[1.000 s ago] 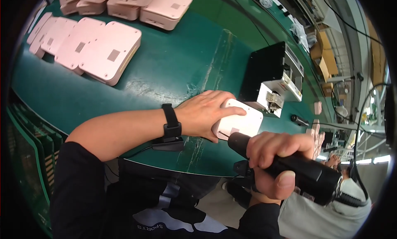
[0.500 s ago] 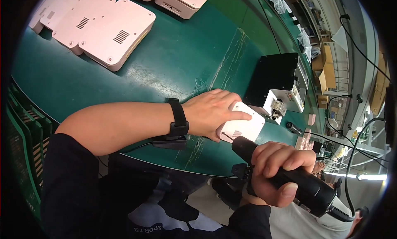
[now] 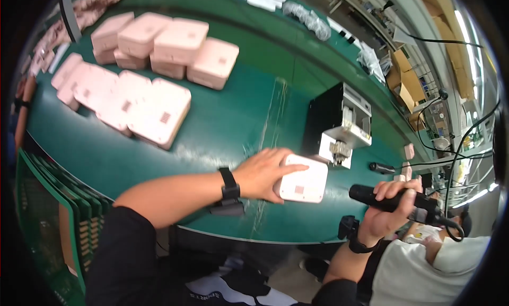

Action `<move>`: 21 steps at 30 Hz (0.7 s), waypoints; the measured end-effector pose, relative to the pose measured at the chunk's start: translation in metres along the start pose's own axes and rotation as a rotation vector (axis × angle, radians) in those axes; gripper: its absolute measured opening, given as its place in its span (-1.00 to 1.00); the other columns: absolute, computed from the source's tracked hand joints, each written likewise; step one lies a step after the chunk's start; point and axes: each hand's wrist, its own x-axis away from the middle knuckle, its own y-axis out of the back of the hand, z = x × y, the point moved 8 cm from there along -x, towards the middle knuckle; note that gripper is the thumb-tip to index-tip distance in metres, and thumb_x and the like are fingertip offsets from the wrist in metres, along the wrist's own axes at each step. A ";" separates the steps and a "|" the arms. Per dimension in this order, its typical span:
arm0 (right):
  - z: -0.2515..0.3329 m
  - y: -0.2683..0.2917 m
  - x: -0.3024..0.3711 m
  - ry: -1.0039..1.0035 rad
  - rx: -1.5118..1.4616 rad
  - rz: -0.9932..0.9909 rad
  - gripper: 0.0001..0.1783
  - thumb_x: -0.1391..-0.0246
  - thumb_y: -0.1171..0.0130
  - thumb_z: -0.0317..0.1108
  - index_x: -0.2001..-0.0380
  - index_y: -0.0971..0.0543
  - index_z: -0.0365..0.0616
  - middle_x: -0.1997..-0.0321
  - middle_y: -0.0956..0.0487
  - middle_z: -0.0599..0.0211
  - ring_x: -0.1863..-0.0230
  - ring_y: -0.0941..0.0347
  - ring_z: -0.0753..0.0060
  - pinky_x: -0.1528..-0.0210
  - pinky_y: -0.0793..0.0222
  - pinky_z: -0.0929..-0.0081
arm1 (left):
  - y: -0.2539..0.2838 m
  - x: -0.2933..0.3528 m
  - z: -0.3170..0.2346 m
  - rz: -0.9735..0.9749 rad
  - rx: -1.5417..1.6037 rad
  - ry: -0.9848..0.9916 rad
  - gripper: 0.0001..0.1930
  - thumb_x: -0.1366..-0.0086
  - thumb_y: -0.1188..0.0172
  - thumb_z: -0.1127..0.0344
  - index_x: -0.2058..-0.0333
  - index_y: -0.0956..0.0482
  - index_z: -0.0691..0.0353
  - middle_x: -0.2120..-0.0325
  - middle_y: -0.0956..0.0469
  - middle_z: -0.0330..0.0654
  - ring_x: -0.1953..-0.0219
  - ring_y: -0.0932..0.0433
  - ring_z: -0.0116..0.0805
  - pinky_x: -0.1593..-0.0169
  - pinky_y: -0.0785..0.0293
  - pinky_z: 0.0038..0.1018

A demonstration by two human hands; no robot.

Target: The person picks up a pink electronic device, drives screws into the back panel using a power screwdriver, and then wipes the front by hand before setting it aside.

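My left hand grips the left side of a white square plastic box with rounded corners, its thumb lying across the top. A small vent grille and corner screw holes show on the face turned up. My right hand is wrapped round a black corded electric screwdriver, held to the right of the box and apart from it. The tool's front end points left at the box. Beyond the box stands a black and silver machine with a metal mechanism at its front, possibly a screw feeder.
Several similar white boxes lie in an overlapping row at the left, with stacked ones behind. Green slotted crates stand below the table's left edge. A black cylindrical tool lies right of the machine. Another person is at the lower right.
The screwdriver has drawn back to the right, off the box's corner hole. The box has turned slightly in my left hand. My view has shifted, showing more boxes at the left.
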 end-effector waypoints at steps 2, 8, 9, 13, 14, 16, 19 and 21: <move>-0.032 0.025 0.010 -0.052 0.026 -0.056 -0.81 -0.33 -0.02 -0.24 0.19 -0.38 -0.13 0.54 -0.36 0.40 0.59 -0.28 0.54 0.47 -0.28 0.50 | -0.004 0.009 0.009 0.068 0.122 0.058 -0.12 0.15 -0.56 0.13 -0.24 -0.40 -0.12 -0.07 -0.36 -0.03 -0.15 -0.39 -0.01 -0.22 -0.33 -0.18; -0.078 0.094 0.028 -0.252 0.059 -0.220 -0.85 -0.31 -0.09 -0.32 0.19 -0.40 -0.15 0.54 -0.36 0.42 0.59 -0.29 0.52 0.46 -0.30 0.48 | 0.015 -0.006 -0.008 0.189 0.648 -0.008 -0.10 0.05 -0.52 0.06 -0.28 -0.31 0.07 -0.15 -0.38 -0.05 -0.21 -0.40 -0.06 -0.22 -0.39 -0.22; -0.077 0.099 0.028 -0.262 0.027 -0.265 -0.85 -0.31 -0.08 -0.33 0.19 -0.39 -0.15 0.55 -0.35 0.41 0.60 -0.29 0.51 0.47 -0.30 0.48 | 0.015 -0.005 -0.006 0.151 0.931 0.058 -0.10 0.00 -0.46 0.00 -0.30 -0.26 0.09 -0.17 -0.38 -0.01 -0.22 -0.40 -0.06 -0.24 -0.37 -0.22; -0.082 0.119 0.031 -0.283 -0.057 -0.384 -0.86 -0.31 -0.08 -0.34 0.21 -0.38 -0.16 0.58 -0.32 0.41 0.62 -0.29 0.51 0.48 -0.30 0.47 | 0.017 -0.006 0.015 0.024 1.608 0.271 -0.09 -0.17 -0.24 -0.18 -0.36 -0.14 0.17 -0.20 -0.38 0.10 -0.22 -0.42 -0.06 -0.27 -0.36 -0.23; -0.084 0.124 0.031 -0.283 -0.063 -0.397 -0.85 -0.31 -0.08 -0.33 0.22 -0.39 -0.16 0.58 -0.32 0.41 0.62 -0.29 0.51 0.49 -0.30 0.47 | 0.018 -0.007 0.023 -0.027 1.741 0.327 -0.10 -0.23 -0.15 -0.25 -0.37 -0.12 0.21 -0.19 -0.38 0.13 -0.20 -0.44 -0.06 -0.26 -0.38 -0.24; -0.087 0.127 0.032 -0.286 -0.072 -0.416 -0.84 -0.31 -0.09 -0.31 0.22 -0.39 -0.16 0.58 -0.32 0.42 0.63 -0.29 0.51 0.49 -0.29 0.47 | 0.018 -0.008 0.035 -0.077 1.868 0.391 -0.10 -0.29 -0.05 -0.31 -0.37 -0.09 0.24 -0.18 -0.39 0.16 -0.19 -0.46 -0.06 -0.24 -0.40 -0.25; -0.089 0.127 0.032 -0.277 -0.081 -0.432 -0.83 -0.33 -0.08 -0.29 0.21 -0.39 -0.16 0.58 -0.33 0.42 0.63 -0.28 0.53 0.50 -0.27 0.48 | 0.006 -0.002 0.057 -0.134 1.803 0.641 -0.09 -0.38 0.25 -0.42 -0.37 -0.08 0.29 -0.12 -0.44 0.21 -0.11 -0.53 -0.10 -0.18 -0.46 -0.26; -0.091 0.128 0.032 -0.272 -0.076 -0.425 -0.82 -0.33 -0.08 -0.28 0.21 -0.40 -0.16 0.57 -0.33 0.43 0.62 -0.28 0.54 0.50 -0.26 0.50 | 0.003 -0.002 0.059 -0.120 1.741 0.663 -0.12 -0.40 0.25 -0.39 -0.36 -0.08 0.30 -0.12 -0.45 0.19 -0.11 -0.52 -0.11 -0.17 -0.46 -0.25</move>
